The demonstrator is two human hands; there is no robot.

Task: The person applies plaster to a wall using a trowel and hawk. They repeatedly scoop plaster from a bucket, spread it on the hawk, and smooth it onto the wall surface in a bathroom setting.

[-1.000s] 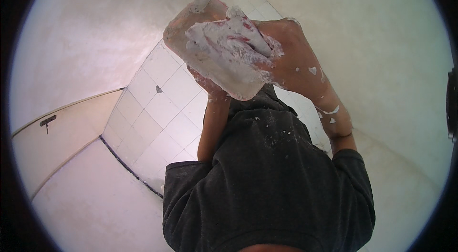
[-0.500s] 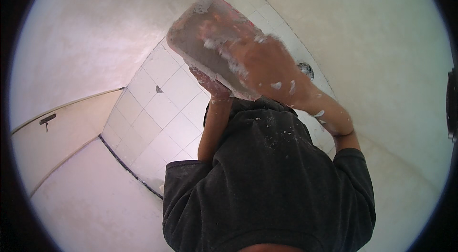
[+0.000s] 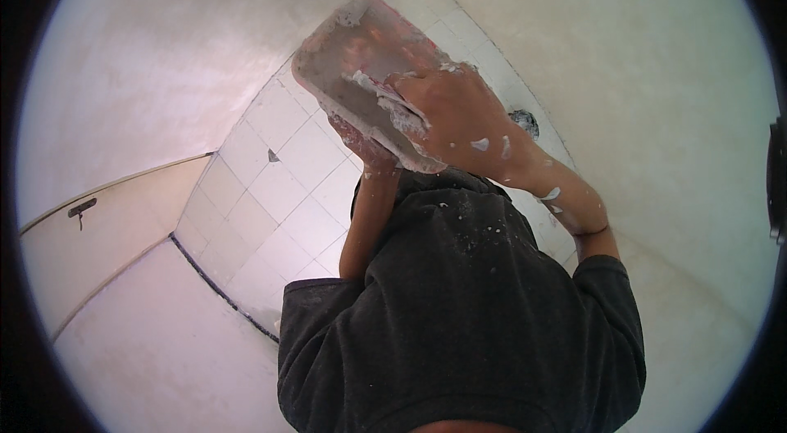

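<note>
Slanting above the tiled floor, long axis upper left to lower right: plaster-smeared board, left hand gripping from below, right hand clamped on a partly hidden, plaster-coated spreader over its right-hand side.

The left hand is partly hidden beneath a paste-smeared board, its fingers mostly unseen, while the right hand covers much of a whitened, reddish piece too obscured to identify. Just beyond the right hand's wrist, a dark round patch appears partly masked. Far right of that hand, the edge crops a black object.
</note>
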